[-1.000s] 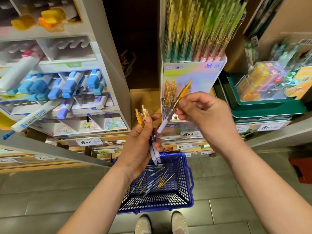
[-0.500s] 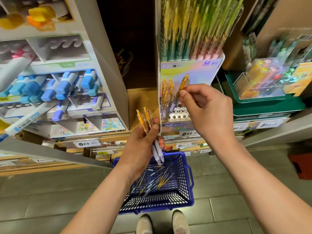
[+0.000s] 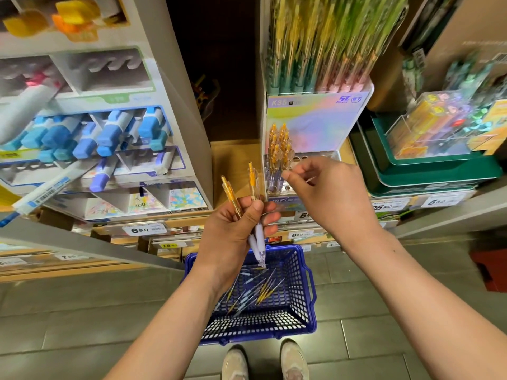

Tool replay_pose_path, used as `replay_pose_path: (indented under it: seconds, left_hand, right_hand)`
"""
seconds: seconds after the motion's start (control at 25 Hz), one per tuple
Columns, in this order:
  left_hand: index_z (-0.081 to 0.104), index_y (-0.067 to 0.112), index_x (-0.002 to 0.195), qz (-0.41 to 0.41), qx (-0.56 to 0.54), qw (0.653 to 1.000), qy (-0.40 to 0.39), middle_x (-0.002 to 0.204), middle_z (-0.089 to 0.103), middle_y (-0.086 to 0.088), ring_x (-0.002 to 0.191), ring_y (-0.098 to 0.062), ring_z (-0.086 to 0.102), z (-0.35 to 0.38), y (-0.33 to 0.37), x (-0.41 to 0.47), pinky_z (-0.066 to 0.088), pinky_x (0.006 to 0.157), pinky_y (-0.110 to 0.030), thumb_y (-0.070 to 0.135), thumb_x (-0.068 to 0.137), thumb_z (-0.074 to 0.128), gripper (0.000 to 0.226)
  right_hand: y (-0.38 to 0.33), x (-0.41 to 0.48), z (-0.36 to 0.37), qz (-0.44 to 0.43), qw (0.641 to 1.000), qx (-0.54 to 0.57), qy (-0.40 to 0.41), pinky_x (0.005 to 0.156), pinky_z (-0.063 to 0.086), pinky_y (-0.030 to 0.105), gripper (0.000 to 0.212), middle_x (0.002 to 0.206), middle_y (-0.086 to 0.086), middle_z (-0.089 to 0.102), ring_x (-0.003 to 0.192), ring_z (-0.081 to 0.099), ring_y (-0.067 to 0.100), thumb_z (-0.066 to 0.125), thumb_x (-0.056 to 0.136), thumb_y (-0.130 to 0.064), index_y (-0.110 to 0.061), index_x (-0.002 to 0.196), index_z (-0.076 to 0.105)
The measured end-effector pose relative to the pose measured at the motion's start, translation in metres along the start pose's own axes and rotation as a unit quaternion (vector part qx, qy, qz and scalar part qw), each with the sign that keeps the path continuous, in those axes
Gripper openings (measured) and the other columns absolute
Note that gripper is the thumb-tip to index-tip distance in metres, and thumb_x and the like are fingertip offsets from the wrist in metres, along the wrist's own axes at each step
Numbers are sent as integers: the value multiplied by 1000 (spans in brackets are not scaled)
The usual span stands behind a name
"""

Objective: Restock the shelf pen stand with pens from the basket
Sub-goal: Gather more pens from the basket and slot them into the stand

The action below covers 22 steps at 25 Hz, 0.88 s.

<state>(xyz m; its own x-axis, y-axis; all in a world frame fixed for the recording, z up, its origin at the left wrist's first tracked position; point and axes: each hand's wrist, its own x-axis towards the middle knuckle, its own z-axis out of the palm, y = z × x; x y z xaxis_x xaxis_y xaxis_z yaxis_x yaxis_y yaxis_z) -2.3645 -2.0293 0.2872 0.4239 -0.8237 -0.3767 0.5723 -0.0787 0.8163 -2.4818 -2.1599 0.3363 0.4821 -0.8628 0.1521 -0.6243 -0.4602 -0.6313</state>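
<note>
While the blue basket [image 3: 308,272] sits on the tiled floor [image 3: 82,311] just ahead of a pair of pale shoes [image 3: 236,363], loose pens [image 3: 255,292] lie scattered on its bottom. To the left rises a display of blue-capped markers [image 3: 109,133], with a price tag [image 3: 144,230] on the shelf edge below it. To the right, stacked green trays [image 3: 439,174] carry a clear box [image 3: 428,127] of blurred coloured items.

Between these stands the pen stand [image 3: 318,122], its pastel backing card above a tier of round holes. Its upper row of green and yellow pens [image 3: 323,45] is packed full and overhangs the lower tier. A cluster of orange-topped pens [image 3: 278,149] already stands upright in the leftmost holes; the holes to their right are partly covered by the right arm's hand.

The left grip [image 3: 233,229] is clenched round two pens [image 3: 253,187], thumb pressed across the barrels, orange tops up and pale tips pointing down over the basket. The right grip [image 3: 329,193] hangs released in front of the stand, fingers loosely bent and holding nothing, its forefinger tip just beside the standing cluster; whether it touches them cannot be told.
</note>
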Motion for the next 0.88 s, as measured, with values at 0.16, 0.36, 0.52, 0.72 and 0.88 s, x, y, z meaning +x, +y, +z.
replay_pose_path:
  seconds: [0.16, 0.36, 0.52, 0.72, 0.88]
  left_hand:
    - [75, 9, 108, -3, 19, 999, -33, 104, 76, -21, 86, -34, 76, 3, -2, -6, 62, 70, -31, 24, 86, 64, 28]
    - [74, 10, 110, -27, 26, 999, -39, 106, 77, -19, 87, -28, 77, 4, -3, -9, 63, 72, -33, 37, 91, 58, 37]
    - [64, 10, 107, -48, 34, 998, -5, 92, 77, -12, 62, -21, 70, 1, 0, -8, 57, 55, -30, 55, 96, 44, 50]
    - [50, 17, 88, -88, -10, 996, 17, 68, 53, -5, 47, -14, 33, -1, -3, -5, 28, 45, -24, 52, 103, 44, 39]
    - [55, 11, 93, -91, -123, 988, -24, 72, 52, -9, 56, -18, 38, 1, 0, -4, 33, 53, -28, 28, 92, 44, 21]
  right_hand:
    - [-6, -14, 1, 109, 969, 152, -165, 62, 46, 3, 19, 74, -19, 72, 74, 65, -9, 72, 85, -52, -33, 83, 75]
    - [-14, -22, -1, 161, 918, 326, -159, 65, 56, 19, 9, 79, 0, 75, 65, 69, 3, 76, 87, -29, -23, 94, 77]
    - [-13, -15, -14, 121, 921, 370, 10, 69, 63, 33, 8, 70, 0, 75, 61, 70, 12, 77, 87, -15, -22, 86, 74]
    - [-7, -11, -13, 34, 965, 244, 92, 76, 61, 43, 4, 80, -6, 76, 74, 74, 12, 75, 89, -20, -22, 93, 76]
    - [-8, -13, -5, -73, 987, 90, 115, 73, 57, 33, 11, 80, -1, 75, 74, 71, 16, 73, 91, -23, -12, 94, 77]
